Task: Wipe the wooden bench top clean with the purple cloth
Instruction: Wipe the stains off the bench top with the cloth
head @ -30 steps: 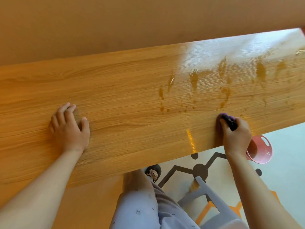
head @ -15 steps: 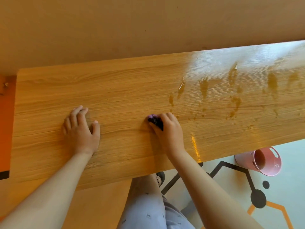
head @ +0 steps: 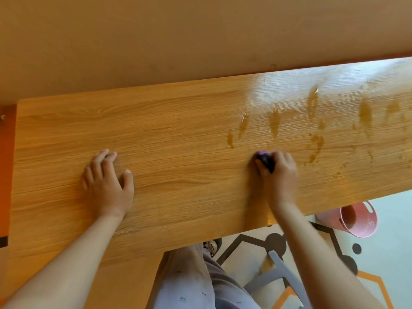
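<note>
1. Plainly, the right hand (head: 278, 177) grips the bunched purple cloth (head: 264, 159), fingers curled round it, pressing it onto the wooden desk (head: 178, 134) near its middle
2. Meanwhile the left hand (head: 107, 186) lies flat on the desk, fingers spread, holding nothing
3. The left part looks clean; brown smears (head: 274, 123) to the right remain, so roughly half seems undone

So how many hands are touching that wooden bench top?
2: the left hand rests toward the left end; the right hand, near the middle, grips the purple cloth.

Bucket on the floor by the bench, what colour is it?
The bucket is pink, clearest in the head view.
</note>
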Action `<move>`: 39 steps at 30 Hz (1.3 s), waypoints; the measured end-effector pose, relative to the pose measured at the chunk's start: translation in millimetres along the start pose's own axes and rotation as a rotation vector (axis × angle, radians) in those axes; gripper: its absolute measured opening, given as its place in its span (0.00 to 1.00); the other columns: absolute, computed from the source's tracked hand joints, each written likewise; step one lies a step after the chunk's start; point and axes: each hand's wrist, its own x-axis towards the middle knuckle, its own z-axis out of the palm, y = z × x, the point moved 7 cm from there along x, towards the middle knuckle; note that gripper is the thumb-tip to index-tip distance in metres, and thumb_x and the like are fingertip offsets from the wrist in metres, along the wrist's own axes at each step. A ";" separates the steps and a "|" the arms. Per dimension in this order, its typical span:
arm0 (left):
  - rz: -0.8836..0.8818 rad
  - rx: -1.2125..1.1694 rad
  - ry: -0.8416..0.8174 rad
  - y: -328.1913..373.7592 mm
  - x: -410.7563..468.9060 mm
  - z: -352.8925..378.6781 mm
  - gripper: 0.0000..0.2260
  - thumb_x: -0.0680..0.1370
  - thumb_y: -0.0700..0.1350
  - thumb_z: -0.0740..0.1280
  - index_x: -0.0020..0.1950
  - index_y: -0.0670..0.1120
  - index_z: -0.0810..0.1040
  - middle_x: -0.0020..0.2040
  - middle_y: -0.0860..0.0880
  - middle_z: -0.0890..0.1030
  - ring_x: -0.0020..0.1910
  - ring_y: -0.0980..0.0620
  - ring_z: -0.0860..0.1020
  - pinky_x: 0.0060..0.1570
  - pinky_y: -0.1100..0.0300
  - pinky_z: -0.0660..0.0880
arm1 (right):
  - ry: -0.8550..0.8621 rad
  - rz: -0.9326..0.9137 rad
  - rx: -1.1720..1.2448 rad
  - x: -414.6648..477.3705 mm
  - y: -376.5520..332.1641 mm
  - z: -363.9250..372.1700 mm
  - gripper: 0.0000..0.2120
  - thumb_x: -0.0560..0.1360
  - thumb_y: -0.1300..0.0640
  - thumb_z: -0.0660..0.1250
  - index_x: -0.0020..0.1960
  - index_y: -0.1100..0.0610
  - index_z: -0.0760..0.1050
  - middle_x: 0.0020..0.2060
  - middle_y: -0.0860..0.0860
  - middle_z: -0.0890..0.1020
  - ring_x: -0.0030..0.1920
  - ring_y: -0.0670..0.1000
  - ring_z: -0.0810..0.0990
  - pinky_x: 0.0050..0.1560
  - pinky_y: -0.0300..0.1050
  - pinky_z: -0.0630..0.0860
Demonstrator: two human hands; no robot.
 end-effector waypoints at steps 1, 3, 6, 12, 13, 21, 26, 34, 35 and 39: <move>-0.003 -0.002 -0.001 0.3 -0.1 -0.3 0.23 0.74 0.52 0.57 0.64 0.42 0.71 0.69 0.44 0.70 0.66 0.39 0.66 0.64 0.42 0.62 | -0.033 -0.060 0.027 -8.6 -23.6 12.5 0.10 0.71 0.56 0.73 0.46 0.60 0.75 0.44 0.56 0.77 0.44 0.55 0.75 0.42 0.42 0.65; -0.007 -0.006 0.000 0.3 -0.6 -0.9 0.23 0.74 0.51 0.58 0.64 0.42 0.71 0.69 0.44 0.70 0.67 0.39 0.66 0.64 0.42 0.62 | -0.082 -0.147 0.093 -23.6 -69.7 38.0 0.11 0.71 0.54 0.73 0.46 0.59 0.75 0.44 0.54 0.77 0.43 0.52 0.74 0.40 0.39 0.64; -0.003 -0.005 0.014 1.1 -0.6 -1.5 0.22 0.73 0.51 0.58 0.64 0.42 0.72 0.68 0.44 0.70 0.66 0.39 0.66 0.64 0.43 0.62 | -0.098 -0.255 0.135 -31.0 -121.6 65.3 0.10 0.71 0.53 0.73 0.45 0.58 0.75 0.41 0.53 0.76 0.41 0.52 0.75 0.35 0.40 0.64; -0.001 -0.001 0.021 1.2 -1.4 -1.4 0.21 0.73 0.50 0.59 0.64 0.42 0.72 0.68 0.44 0.70 0.65 0.39 0.67 0.63 0.43 0.62 | -0.067 -0.177 0.124 11.6 -89.2 50.6 0.13 0.70 0.50 0.73 0.47 0.59 0.75 0.47 0.55 0.74 0.42 0.56 0.76 0.37 0.43 0.68; -0.002 0.002 0.015 1.1 -1.4 -1.1 0.21 0.73 0.49 0.59 0.64 0.42 0.72 0.69 0.44 0.70 0.65 0.39 0.67 0.63 0.43 0.62 | -0.038 -0.110 0.121 21.9 -69.1 40.3 0.13 0.70 0.51 0.73 0.47 0.59 0.76 0.48 0.56 0.75 0.43 0.57 0.76 0.39 0.44 0.69; -0.011 0.009 -0.016 -0.5 -0.5 0.2 0.22 0.74 0.50 0.59 0.64 0.42 0.71 0.69 0.44 0.69 0.66 0.39 0.66 0.63 0.42 0.62 | 0.101 0.259 -0.009 54.3 46.1 -31.0 0.15 0.74 0.51 0.69 0.53 0.61 0.75 0.52 0.60 0.75 0.49 0.62 0.76 0.50 0.51 0.71; -0.014 0.005 -0.022 0.1 0.8 0.5 0.21 0.73 0.50 0.59 0.64 0.42 0.71 0.69 0.44 0.70 0.65 0.40 0.66 0.63 0.43 0.62 | 0.011 0.077 -0.001 33.2 -21.7 10.7 0.13 0.72 0.54 0.71 0.50 0.61 0.75 0.50 0.59 0.75 0.46 0.61 0.77 0.45 0.48 0.70; -0.016 0.002 -0.027 -0.1 1.0 0.2 0.22 0.73 0.50 0.58 0.64 0.42 0.72 0.68 0.44 0.70 0.66 0.40 0.67 0.61 0.44 0.62 | -0.092 -0.169 0.119 29.2 -112.7 63.2 0.13 0.72 0.50 0.71 0.48 0.59 0.76 0.46 0.53 0.75 0.39 0.50 0.71 0.37 0.41 0.65; -0.014 0.003 -0.029 -0.1 0.9 0.3 0.22 0.73 0.50 0.58 0.64 0.42 0.72 0.68 0.44 0.70 0.66 0.40 0.67 0.61 0.44 0.62 | -0.094 -0.166 0.119 35.3 -105.5 60.6 0.13 0.72 0.51 0.71 0.48 0.59 0.76 0.46 0.53 0.75 0.39 0.51 0.72 0.38 0.42 0.66; -0.013 0.011 -0.037 -1.1 0.9 0.7 0.22 0.73 0.51 0.58 0.64 0.42 0.72 0.69 0.44 0.70 0.65 0.40 0.67 0.61 0.44 0.63 | 0.012 0.002 0.132 74.3 -50.0 27.0 0.13 0.72 0.52 0.71 0.50 0.61 0.77 0.50 0.58 0.75 0.46 0.58 0.76 0.45 0.42 0.67</move>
